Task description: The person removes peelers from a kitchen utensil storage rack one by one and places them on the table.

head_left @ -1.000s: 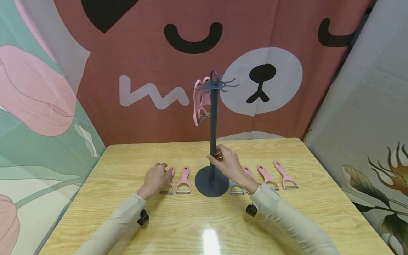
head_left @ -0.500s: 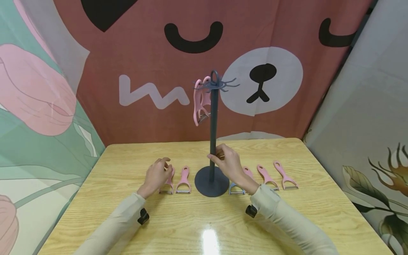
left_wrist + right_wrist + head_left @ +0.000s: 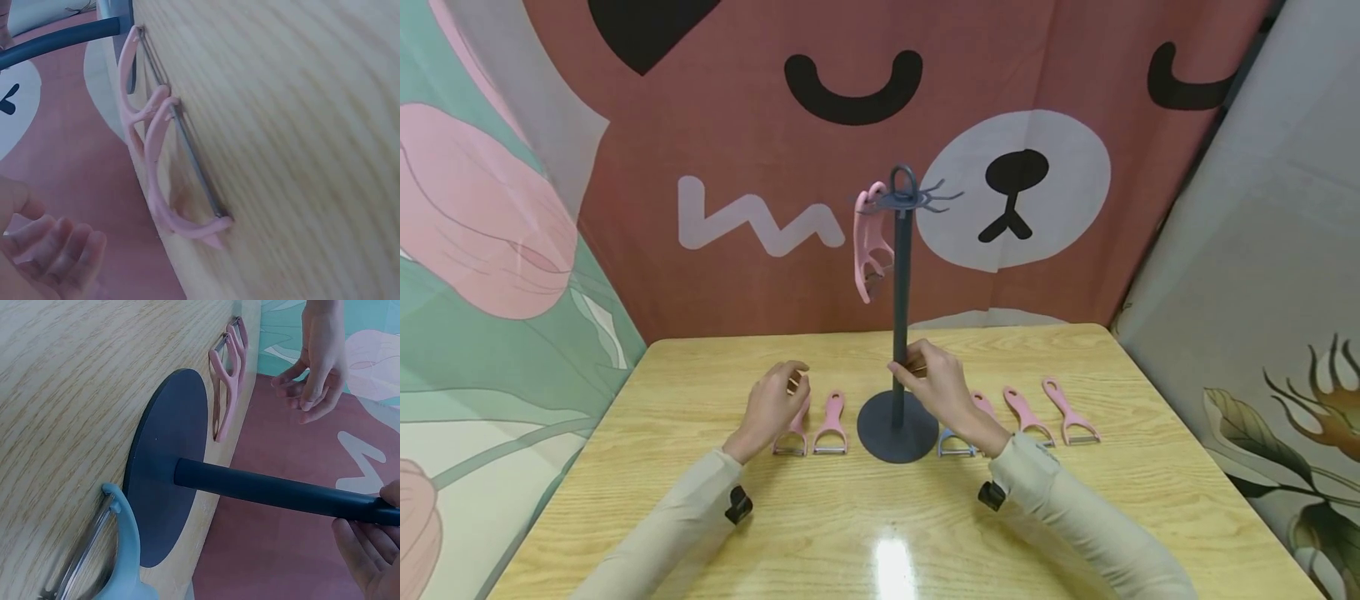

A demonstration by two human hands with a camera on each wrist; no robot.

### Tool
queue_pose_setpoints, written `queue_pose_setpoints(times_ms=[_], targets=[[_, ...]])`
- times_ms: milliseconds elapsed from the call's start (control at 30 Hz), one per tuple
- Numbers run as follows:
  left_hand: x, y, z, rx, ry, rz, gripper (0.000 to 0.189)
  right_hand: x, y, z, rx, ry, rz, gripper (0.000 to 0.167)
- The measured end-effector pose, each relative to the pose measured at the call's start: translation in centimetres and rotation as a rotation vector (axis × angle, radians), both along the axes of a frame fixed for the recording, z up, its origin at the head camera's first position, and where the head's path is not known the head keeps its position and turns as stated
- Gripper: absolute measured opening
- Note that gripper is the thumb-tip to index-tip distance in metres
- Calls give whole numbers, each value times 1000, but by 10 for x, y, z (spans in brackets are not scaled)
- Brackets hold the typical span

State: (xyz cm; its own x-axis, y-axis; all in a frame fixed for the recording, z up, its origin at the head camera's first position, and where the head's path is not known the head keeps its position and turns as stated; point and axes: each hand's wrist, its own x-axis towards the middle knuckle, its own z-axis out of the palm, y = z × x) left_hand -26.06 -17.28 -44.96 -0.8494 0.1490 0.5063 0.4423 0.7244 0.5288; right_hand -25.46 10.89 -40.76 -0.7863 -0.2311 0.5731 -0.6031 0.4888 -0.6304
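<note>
A dark blue-grey hook stand [image 3: 902,287] rises from its round base in the middle of the table. My right hand [image 3: 942,387] pinches its pole low down, between thumb and fingers. Pink peelers [image 3: 862,250] hang overlapping from the hooks on the stand's left side. My left hand [image 3: 769,407] hovers with loosely bent fingers and nothing in them, over the leftmost pink peeler [image 3: 797,427], partly hiding it. Another pink peeler [image 3: 834,410] lies between that one and the base. In the left wrist view, the left hand [image 3: 56,250] is apart from both peelers.
Right of the base lie a light blue peeler [image 3: 128,544], partly hidden by my right arm in the head view, and several pink ones, including one at the far right [image 3: 1060,400]. A patterned cloth [image 3: 737,283] hangs behind the wooden table [image 3: 820,533].
The stand's top has turned, shifting the hanging peelers closer together. My left hand has lifted slightly away from the leftmost peeler. The right hand keeps its place on the pole.
</note>
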Motion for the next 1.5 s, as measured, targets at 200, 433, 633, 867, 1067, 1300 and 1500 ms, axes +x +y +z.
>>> queue_pose_setpoints(times_ms=[200, 433, 633, 867, 1067, 1300, 1500], targets=[[0, 5, 9, 25, 31, -20, 18, 1, 0, 2, 8, 3, 10, 16], [-3, 10, 17, 53, 68, -27, 17, 1, -1, 2, 16, -11, -6, 16], [-5, 13, 22, 91, 81, -42, 17, 1, -2, -1, -4, -10, -21, 23], [-6, 16, 31, 140, 93, -66, 16, 1, -2, -2, -6, 27, -39, 21], [-8, 18, 37, 202, 139, -91, 15, 3, -3, -2, 1, 55, -33, 19], [-11, 25, 51, 239, 214, -128, 15, 3, -2, -1, 10, 50, -27, 19], [-16, 32, 59, 276, 291, -175, 14, 4, -2, 2, 48, 48, -26, 19]])
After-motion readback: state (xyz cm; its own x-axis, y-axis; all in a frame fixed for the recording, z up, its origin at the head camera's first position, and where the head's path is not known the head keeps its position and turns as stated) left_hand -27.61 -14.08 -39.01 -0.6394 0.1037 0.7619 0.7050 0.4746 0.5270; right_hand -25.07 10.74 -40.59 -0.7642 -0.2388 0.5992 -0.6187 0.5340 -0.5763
